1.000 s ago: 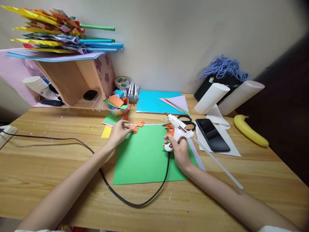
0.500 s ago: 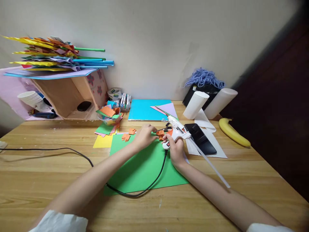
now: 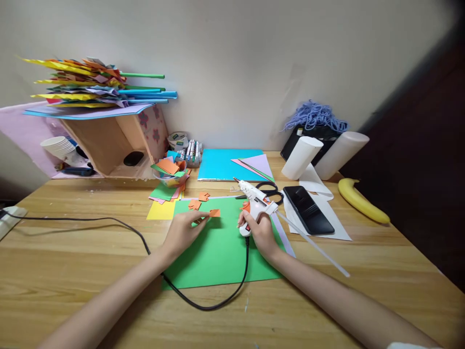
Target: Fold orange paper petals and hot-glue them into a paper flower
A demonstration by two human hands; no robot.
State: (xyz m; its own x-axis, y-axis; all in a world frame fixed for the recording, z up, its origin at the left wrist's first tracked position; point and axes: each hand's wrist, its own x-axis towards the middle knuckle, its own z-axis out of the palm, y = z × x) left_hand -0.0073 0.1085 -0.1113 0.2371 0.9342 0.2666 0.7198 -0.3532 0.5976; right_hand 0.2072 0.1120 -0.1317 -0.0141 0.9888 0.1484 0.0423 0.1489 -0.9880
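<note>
Between the fingertips of my left hand (image 3: pixel 184 233) is a small folded piece of orange paper (image 3: pixel 215 213), held just above a green sheet (image 3: pixel 214 257). My right hand (image 3: pixel 262 233) is wrapped round the grip of a white hot glue gun (image 3: pixel 258 201) with an orange trigger. Its nozzle points up and away to the left, and a long clear glue stick (image 3: pixel 316 246) sticks out of its back. A black cord (image 3: pixel 207 309) loops from the grip across the sheet. Two orange folded papers (image 3: pixel 194 204) lie at the sheet's far left corner, beyond my left hand.
Black-handled scissors (image 3: pixel 278 196) lie behind the glue gun, with a phone (image 3: pixel 308 209) and a banana (image 3: pixel 363 201) further right. At the back stand paper rolls (image 3: pixel 302 157), a blue sheet (image 3: pixel 216 165), a tub of paper scraps (image 3: pixel 170 177) and a cardboard box (image 3: pixel 98 145).
My left hand has moved left and nearer with the orange paper, away from the glue gun's front. The gun has shifted slightly left, and the scissors show more fully.
</note>
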